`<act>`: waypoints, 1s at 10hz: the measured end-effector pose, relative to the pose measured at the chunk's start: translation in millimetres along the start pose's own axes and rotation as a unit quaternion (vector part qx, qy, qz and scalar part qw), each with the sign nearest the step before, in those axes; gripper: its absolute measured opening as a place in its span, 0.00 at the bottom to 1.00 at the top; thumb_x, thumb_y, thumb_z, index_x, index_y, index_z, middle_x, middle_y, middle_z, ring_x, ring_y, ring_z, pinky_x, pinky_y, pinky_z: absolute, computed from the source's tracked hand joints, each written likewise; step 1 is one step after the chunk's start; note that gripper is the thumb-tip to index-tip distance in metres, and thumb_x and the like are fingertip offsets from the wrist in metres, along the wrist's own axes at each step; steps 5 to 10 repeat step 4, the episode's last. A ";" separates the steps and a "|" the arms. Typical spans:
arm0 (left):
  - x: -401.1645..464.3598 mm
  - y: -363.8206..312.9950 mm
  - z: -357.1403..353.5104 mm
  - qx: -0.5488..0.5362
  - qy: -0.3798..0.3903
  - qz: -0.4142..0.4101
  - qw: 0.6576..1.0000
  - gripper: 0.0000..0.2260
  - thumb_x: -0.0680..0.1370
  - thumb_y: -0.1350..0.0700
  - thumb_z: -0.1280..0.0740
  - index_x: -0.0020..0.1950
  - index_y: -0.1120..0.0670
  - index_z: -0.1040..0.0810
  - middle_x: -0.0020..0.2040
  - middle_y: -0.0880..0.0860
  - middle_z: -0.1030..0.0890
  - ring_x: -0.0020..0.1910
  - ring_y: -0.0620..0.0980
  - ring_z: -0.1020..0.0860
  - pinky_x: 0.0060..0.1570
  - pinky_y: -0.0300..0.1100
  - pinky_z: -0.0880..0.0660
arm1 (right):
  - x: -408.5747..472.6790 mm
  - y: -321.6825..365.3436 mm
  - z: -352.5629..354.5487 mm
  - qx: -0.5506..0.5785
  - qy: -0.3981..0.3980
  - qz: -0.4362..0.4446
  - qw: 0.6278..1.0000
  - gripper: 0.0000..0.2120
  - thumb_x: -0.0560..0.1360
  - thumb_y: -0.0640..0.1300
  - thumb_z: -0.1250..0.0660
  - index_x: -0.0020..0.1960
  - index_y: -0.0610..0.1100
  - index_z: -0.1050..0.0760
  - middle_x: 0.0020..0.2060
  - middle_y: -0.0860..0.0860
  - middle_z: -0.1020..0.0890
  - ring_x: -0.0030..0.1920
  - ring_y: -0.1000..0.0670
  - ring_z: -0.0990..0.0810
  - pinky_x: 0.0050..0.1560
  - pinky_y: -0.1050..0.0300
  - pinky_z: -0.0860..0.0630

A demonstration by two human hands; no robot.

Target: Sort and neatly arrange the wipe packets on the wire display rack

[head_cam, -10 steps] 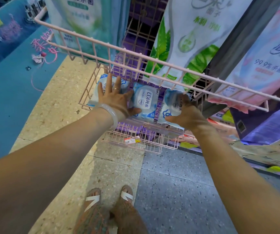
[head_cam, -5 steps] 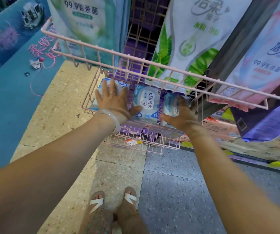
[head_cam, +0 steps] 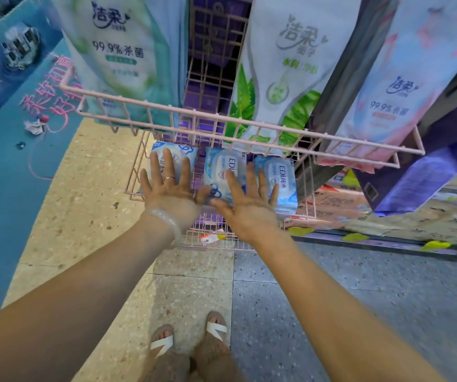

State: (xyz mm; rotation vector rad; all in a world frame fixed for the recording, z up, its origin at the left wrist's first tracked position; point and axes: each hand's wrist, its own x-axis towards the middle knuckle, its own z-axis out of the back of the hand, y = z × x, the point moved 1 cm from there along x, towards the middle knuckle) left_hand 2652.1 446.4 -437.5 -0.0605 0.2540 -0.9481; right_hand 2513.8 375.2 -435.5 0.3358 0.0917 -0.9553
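**A:** What are my fingers doing on the left?

**B:** I see my left hand (head_cam: 170, 190) spread wide and flat, fingers straight and fanned, lying on the left pale-blue plastic wipe packet (head_cam: 173, 158) in the lower pink wire basket (head_cam: 135, 172). A thin ring sits on one finger, and a clear bangle (head_cam: 166, 220) circles that wrist. Nothing is gripped; the packet's top edge shows just past the fingertips.

**A:** And the right?

**B:** My right hand (head_cam: 249, 201) is equally flat and splayed. Its fingers lie across the seam between the middle blue-and-white wipe packet (head_cam: 220, 168) and the right blue-and-white wipe packet (head_cam: 282, 177). The thumb points inward, nearly meeting the left thumb over the middle packet's lower edge.

**A:** Where do the packets sit?

**B:** Three side by side beneath my fingers, printed faces up. Above the fingertips runs the upper pink wire rail (head_cam: 221, 121), with large hanging wipe bags (head_cam: 290, 78) behind it.
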 end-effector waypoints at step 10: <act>-59.1 21.1 -10.9 -0.075 -0.117 -0.169 0.976 0.30 0.75 0.45 0.35 0.73 0.55 0.37 0.75 0.64 0.42 0.74 0.65 0.46 0.69 0.63 0.47 | -124.8 -7.9 -36.6 0.216 -0.110 -0.094 0.966 0.20 0.75 0.52 0.36 0.61 0.42 0.28 0.72 0.41 0.39 0.72 0.40 0.40 0.69 0.47 0.39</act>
